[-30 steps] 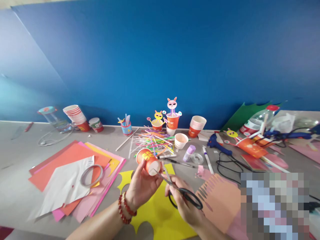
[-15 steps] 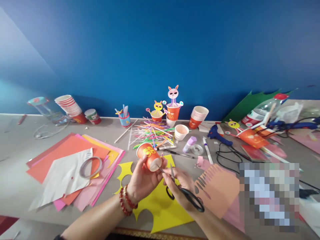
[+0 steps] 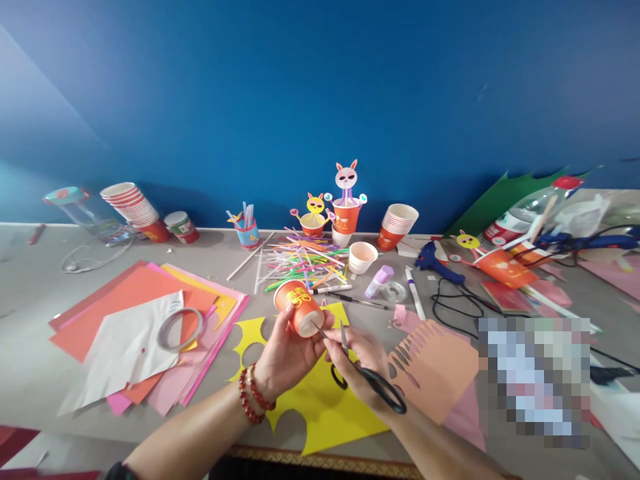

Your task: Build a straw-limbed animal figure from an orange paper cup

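At the near edge of the table (image 3: 215,407), just above a yellow sheet (image 3: 325,420), the L hand (image 3: 290,357) gripped an orange cup (image 3: 295,310), thumb on its side, fingers curled under, w/ the cup tipped on its side & base turned to the R hand (image 3: 363,357), prob. so a blade could reach it square on. R hand was closed round the scissors (image 3: 344,337), blades apart, one tip at the base; held near the blades, prob. for control. Straws (image 3: 300,260) lay beyond, maybe kept there to leave working room. At left, a tape roll (image 3: 163,333) sat on white paper (image 3: 130,353), perhaps just parked.

Hidden: cup's inside; most R fingertips; part of the handles. Couldn't tell if the tip had pierced the base. Near right, a patch was pixelated, contents unreadable.
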`<state>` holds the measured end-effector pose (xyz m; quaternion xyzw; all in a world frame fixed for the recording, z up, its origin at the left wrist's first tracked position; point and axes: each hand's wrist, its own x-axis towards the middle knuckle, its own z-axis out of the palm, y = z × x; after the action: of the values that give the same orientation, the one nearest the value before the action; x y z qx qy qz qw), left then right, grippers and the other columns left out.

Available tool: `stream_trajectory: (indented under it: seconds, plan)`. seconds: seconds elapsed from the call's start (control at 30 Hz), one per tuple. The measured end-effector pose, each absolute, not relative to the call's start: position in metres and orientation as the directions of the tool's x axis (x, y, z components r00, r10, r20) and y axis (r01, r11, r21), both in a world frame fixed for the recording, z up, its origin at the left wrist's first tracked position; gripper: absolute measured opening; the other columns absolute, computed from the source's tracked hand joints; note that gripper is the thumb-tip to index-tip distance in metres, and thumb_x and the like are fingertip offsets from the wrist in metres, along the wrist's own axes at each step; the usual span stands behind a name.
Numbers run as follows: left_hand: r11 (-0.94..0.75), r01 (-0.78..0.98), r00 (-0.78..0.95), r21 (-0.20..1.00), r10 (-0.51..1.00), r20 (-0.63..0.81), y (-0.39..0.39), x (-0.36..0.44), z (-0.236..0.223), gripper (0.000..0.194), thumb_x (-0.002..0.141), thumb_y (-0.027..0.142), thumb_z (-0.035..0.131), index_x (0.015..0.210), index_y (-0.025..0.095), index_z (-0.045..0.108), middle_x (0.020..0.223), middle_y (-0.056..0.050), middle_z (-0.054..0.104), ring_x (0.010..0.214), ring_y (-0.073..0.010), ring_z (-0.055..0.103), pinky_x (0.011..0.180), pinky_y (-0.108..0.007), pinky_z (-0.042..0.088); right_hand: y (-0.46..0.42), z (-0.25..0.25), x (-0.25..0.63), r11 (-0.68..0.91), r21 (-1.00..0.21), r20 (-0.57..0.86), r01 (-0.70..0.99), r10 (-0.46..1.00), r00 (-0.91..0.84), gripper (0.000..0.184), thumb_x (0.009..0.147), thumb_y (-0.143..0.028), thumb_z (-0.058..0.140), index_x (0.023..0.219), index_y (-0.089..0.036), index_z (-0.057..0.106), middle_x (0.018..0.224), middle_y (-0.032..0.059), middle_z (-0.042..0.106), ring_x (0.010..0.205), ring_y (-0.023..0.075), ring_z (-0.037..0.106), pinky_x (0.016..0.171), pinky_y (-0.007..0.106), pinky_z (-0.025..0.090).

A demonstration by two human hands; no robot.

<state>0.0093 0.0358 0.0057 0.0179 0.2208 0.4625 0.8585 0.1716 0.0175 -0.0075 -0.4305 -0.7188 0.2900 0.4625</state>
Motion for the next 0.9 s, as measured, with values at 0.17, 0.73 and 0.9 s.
stream_trajectory:
  seconds: [0.17,0.73,0.9]
  plan:
    - [0.566,-0.782,0.481,0.261,0.814,-0.325,0.0365,0.0092,0.0057,0.04,0.095,0.042,0.053,0.107,0.006,0.066,0.094,-0.014,0.074,0.084,-0.0201,0.07,0.077,-0.028,0.054,0.0191,-0.0065,0.1725,0.479,-0.803,0.427,0.355,0.877,-0.218,0.016,0.094,-0.028,0.055,0.092,-0.023,0.07,0.066,0.0025,0.067,0.059,0.0176,0.065,0.06,0.029,0.054]
    - [0.557,-0.782,0.496,0.279,0.828,-0.263,0.0352,0.0118,0.0046,0.048,0.095,0.051,0.049,0.1,0.008,0.067,0.084,-0.011,0.072,0.076,-0.0195,0.068,0.072,-0.028,0.052,0.0209,-0.007,0.1722,0.541,-0.762,0.465,0.356,0.839,-0.282,0.016,0.095,-0.024,0.053,0.09,-0.022,0.067,0.067,0.0023,0.066,0.062,0.0177,0.063,0.062,0.029,0.051]
    - [0.56,-0.784,0.502,0.269,0.826,-0.257,0.0351,0.0135,0.0039,0.051,0.097,0.053,0.044,0.098,0.007,0.067,0.084,-0.011,0.071,0.076,-0.0195,0.068,0.073,-0.029,0.051,0.0227,-0.0094,0.1718,0.556,-0.755,0.486,0.348,0.83,-0.273,0.013,0.094,-0.022,0.055,0.091,-0.022,0.067,0.068,0.0022,0.065,0.062,0.0178,0.063,0.063,0.029,0.05]
